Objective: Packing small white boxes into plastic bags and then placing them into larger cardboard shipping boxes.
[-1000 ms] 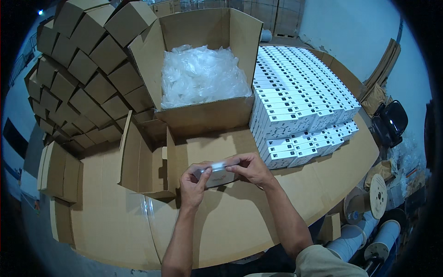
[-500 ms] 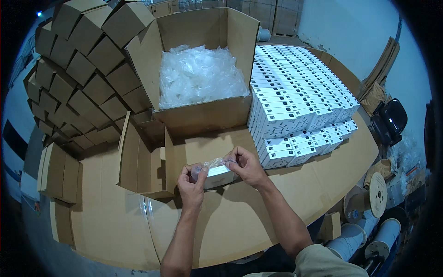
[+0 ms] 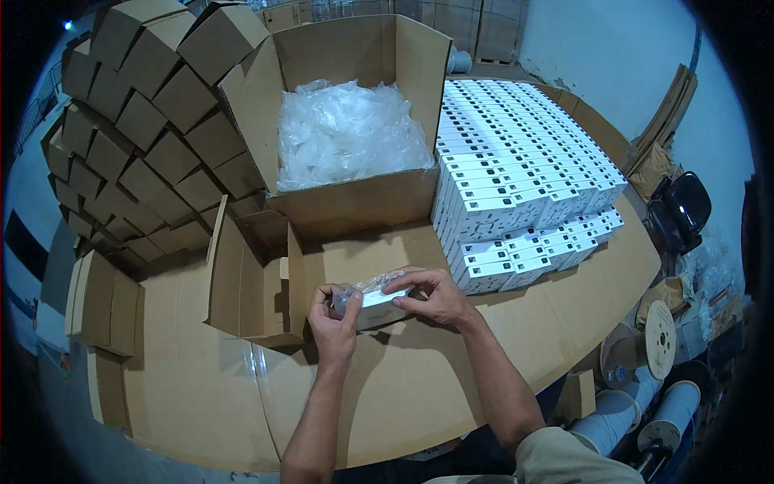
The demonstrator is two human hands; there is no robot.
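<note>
Closely, the left hand's (image 3: 333, 329) grip is clamped on the left end of a small white box (image 3: 384, 312), thumb along its near side. The right hand (image 3: 442, 300) pinches the other end, index finger stretched over the top, thumb below. Clear plastic film (image 3: 376, 282) bunches over the box between them. Both wrists are bent inward, forearms slanting up from the lower edge above the cardboard-covered desk (image 3: 492, 355). Just left stands an open brown carton (image 3: 230, 298); beyond, a large carton (image 3: 355, 202) holds clear plastic bags (image 3: 355, 133), beside stacked white boxes (image 3: 524, 181).
</note>
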